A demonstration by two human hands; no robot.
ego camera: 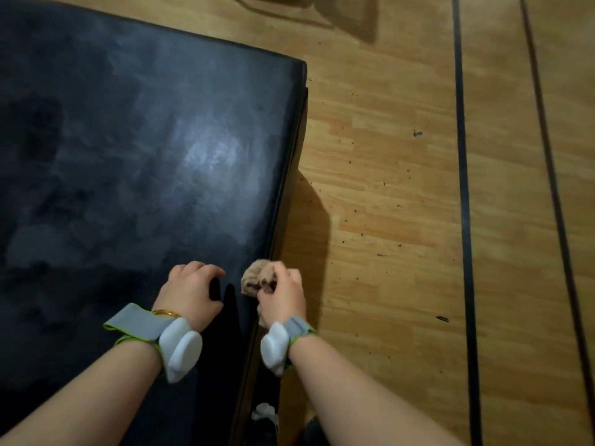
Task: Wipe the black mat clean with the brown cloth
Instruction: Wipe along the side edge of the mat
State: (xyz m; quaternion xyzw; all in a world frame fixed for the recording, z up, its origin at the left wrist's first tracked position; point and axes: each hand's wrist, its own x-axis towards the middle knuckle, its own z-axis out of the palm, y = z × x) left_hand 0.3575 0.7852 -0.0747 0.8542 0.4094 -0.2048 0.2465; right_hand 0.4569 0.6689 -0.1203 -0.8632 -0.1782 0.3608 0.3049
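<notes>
Nearest the camera, two bare forearms enter from the near edge, each with a grey strap and a white sensor unit at the wrist; the left wrist also carries a gold bangle [167, 313].

Left hand [190, 291]: resting on the black mat [135, 149] near its near right portion, fingers loosely curled, holding nothing. It appears to brace the body rather than work.

Right hand [283, 297]: fingers curled round the brown cloth [257, 278], which is bunched into a wad. The wad protrudes from the far left side of the fist and sits at the mat's right edge, just beside or touching the surface; contact cannot be confirmed.

The mat occupies the left and far part of the view, lying on a wooden floor [386, 188]. Its surface shows grey, hazy smears and a bright glare patch toward the middle. Dark specks are scattered on the floor to the right of the mat. Two dark lines [463, 220] run along the floor further right.

Assessment: the step in hand is positioning the gripped cloth at the near right edge, ahead of a stroke. Much of the surface looks streaked, so the wiping is judged far from finished.

Next move calls for pressing the wad flat onto the mat and sweeping left or away across the smeared area, keeping firm pressure and the left hand out of the path.
</notes>
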